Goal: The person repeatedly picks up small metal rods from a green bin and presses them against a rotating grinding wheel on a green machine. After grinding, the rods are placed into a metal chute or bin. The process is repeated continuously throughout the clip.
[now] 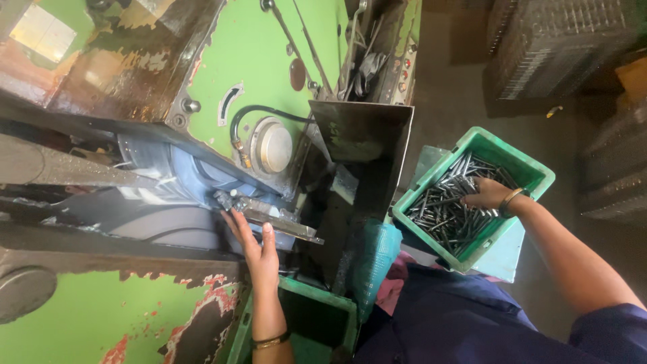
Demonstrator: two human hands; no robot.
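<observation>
My left hand (255, 251) lies flat with fingers stretched out, its fingertips touching the metal guide rail (280, 219) of a green grinding machine (269, 61). A small metal rod (226, 199) sits at the rail's left end, just beyond my fingertips. My right hand (486, 194) reaches down into a green plastic crate (532, 168) full of several grey metal rods (445, 216); its fingers curl among the rods, and whether any is gripped is hidden. Both wrists wear a bangle.
A dark sheet-metal chute (364, 131) stands between the machine and the crate. A second green bin (317, 317) sits below my left forearm. Dark stacked crates (552, 47) stand at the back right on a concrete floor (458, 87).
</observation>
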